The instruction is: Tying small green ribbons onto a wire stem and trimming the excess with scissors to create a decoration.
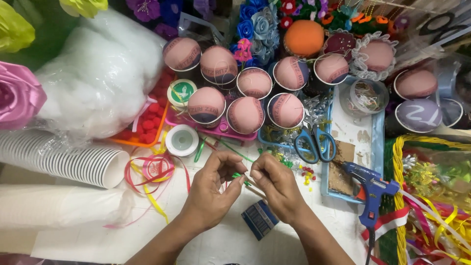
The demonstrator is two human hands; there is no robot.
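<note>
Hands pinch green stem.

A white table carries everything; just below the pinching fingers lies a small blue box, and to their right a blue glue gun. Above them sit blue-handled scissors and a white tape roll, with curled ribbons and stacked white cups off to their left.

Bright even light – soft shadows, sharp centre, slight bending at edges.
</note>
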